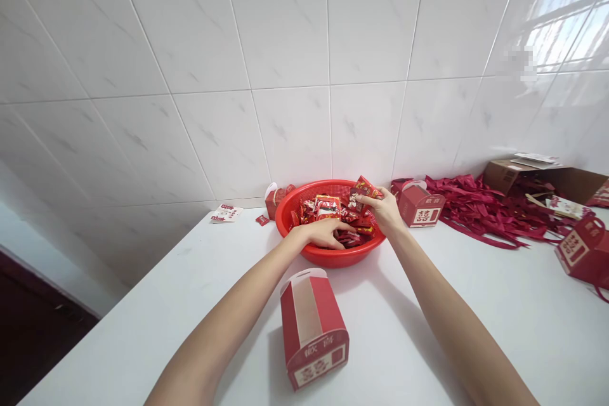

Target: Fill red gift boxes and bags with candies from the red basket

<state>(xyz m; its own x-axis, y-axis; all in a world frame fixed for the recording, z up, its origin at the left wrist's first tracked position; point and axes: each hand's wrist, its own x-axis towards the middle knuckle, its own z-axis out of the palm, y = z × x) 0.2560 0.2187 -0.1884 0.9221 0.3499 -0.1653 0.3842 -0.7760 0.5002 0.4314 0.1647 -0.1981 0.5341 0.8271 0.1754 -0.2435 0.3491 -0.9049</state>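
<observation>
A red plastic basket stands against the tiled wall, holding many small red packets. My left hand reaches into it, fingers apart and pointing down among the packets; nothing is clearly gripped. Over the basket's right rim, my right hand pinches a red and brown packet between thumb and fingers. Between my forearms, in front of the basket, sits a closed red and beige gift box with a handle on top.
Another red box stands right of the basket, beside a heap of dark red ribbons. An open cardboard box and one more red box are farther right. Printed cards and a small red packet lie left on the white table.
</observation>
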